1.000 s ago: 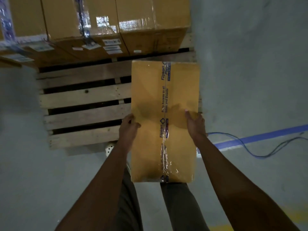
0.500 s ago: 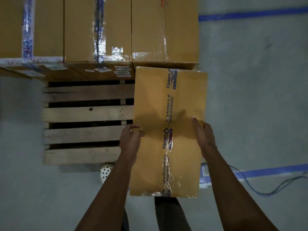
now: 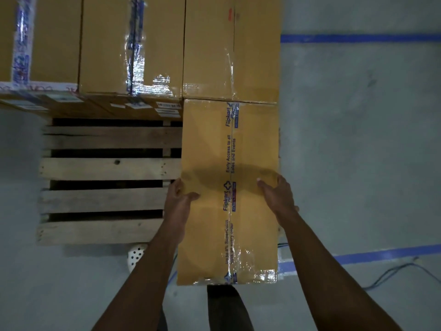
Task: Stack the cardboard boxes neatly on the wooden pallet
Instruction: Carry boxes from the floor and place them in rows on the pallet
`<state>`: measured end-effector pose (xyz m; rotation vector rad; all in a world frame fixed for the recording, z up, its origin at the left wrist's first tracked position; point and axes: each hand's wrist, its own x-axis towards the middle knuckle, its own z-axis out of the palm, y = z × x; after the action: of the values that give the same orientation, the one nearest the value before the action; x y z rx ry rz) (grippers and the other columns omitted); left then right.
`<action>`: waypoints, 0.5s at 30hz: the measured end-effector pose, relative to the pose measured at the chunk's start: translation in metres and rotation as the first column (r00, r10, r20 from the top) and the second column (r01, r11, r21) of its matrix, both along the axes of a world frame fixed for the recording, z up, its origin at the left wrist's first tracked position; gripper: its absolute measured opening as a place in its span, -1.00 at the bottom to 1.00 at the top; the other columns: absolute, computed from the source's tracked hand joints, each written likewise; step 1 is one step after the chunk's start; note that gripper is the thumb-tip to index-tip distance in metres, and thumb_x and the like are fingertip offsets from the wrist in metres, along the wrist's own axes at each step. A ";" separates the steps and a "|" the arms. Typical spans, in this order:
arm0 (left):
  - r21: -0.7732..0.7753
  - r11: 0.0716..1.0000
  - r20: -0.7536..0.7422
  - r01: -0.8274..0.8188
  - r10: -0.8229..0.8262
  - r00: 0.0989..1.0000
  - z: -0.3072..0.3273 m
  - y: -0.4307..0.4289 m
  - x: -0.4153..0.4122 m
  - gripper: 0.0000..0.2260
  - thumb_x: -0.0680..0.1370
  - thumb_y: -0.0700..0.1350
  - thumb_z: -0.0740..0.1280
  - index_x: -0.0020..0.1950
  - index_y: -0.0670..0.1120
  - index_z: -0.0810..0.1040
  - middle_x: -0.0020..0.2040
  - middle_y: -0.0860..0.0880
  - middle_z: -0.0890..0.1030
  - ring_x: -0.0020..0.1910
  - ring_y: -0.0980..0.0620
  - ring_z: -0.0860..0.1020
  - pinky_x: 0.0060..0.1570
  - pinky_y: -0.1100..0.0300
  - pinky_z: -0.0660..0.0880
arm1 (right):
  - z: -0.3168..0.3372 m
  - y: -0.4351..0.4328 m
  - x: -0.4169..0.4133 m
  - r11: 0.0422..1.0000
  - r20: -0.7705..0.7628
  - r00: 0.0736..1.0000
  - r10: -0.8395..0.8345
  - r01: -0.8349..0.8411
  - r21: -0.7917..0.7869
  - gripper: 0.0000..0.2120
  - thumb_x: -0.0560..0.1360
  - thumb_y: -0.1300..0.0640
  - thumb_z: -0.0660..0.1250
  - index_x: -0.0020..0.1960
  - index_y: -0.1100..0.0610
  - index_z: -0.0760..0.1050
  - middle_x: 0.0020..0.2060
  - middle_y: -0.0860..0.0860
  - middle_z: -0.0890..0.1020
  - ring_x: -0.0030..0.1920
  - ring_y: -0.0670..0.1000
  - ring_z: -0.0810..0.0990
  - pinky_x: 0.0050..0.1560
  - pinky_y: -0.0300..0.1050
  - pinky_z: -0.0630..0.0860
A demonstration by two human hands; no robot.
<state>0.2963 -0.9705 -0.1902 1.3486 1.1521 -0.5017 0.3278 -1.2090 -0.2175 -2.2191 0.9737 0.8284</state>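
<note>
Our 2 forearms reach forward, converging slightly. Our left hand grips the box by its left edge, thumb on top. Our right hand clasps the right edge the same way. The box lies lengthwise over the right end of the pallet, its far end against the stacked boxes.

Your left hand and right hand grip opposite sides of a box over the pallet's right end, its far edge against the box row behind.
</note>
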 end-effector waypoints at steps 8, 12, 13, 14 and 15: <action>-0.078 0.997 0.029 -0.017 0.019 0.999 0.002 0.010 0.002 -0.41 0.47 -0.36 0.42 0.47 -0.05 0.44 0.29 0.03 0.56 0.23 -0.03 0.56 0.36 -0.10 0.47 | -0.005 0.005 -0.003 0.997 0.041 0.996 -0.079 0.080 -0.007 -0.15 0.46 -0.33 0.36 0.60 -0.02 0.16 0.56 0.03 0.28 0.51 0.19 0.29 0.44 0.35 0.19; -0.096 0.995 0.062 0.021 -0.015 0.998 0.000 0.014 0.000 -0.45 0.49 -0.34 0.42 0.45 -0.05 0.44 0.27 0.02 0.54 0.06 0.13 0.56 0.16 0.06 0.46 | -0.010 0.005 -0.003 0.978 0.058 0.980 -0.192 0.185 0.099 0.13 0.14 -0.54 0.31 0.59 -0.06 0.16 0.54 0.01 0.30 0.50 0.19 0.31 0.41 0.39 0.28; -0.092 0.995 0.062 0.035 -0.030 0.998 -0.002 0.015 0.000 -0.46 0.49 -0.32 0.43 0.44 -0.04 0.45 0.29 0.02 0.55 0.09 0.11 0.56 0.19 0.04 0.47 | -0.010 0.006 -0.003 0.977 0.052 0.980 -0.194 0.188 0.104 0.16 0.12 -0.55 0.30 0.59 -0.06 0.16 0.55 0.00 0.30 0.51 0.18 0.30 0.42 0.39 0.27; -0.079 0.996 0.056 0.051 -0.047 0.997 -0.004 0.016 -0.001 -0.45 0.48 -0.29 0.44 0.44 -0.03 0.45 0.31 0.02 0.56 0.14 0.05 0.58 0.24 -0.01 0.49 | -0.010 0.006 -0.003 0.980 0.046 0.983 -0.179 0.173 0.098 0.14 0.15 -0.54 0.32 0.60 -0.05 0.14 0.56 0.01 0.27 0.52 0.19 0.28 0.42 0.39 0.27; -0.058 0.995 0.044 0.080 -0.078 0.996 -0.006 0.018 -0.001 -0.44 0.48 -0.26 0.45 0.46 -0.01 0.45 0.33 0.02 0.57 0.19 0.00 0.58 0.28 -0.06 0.50 | -0.009 0.008 -0.003 0.985 0.041 0.987 -0.154 0.150 0.087 0.10 0.23 -0.50 0.35 0.61 -0.03 0.11 0.58 0.03 0.24 0.53 0.20 0.25 0.43 0.40 0.25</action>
<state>0.2949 -0.9530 -0.1958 1.3509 1.0454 -0.5584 0.3244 -1.2014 -0.2268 -2.0562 1.0517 0.7306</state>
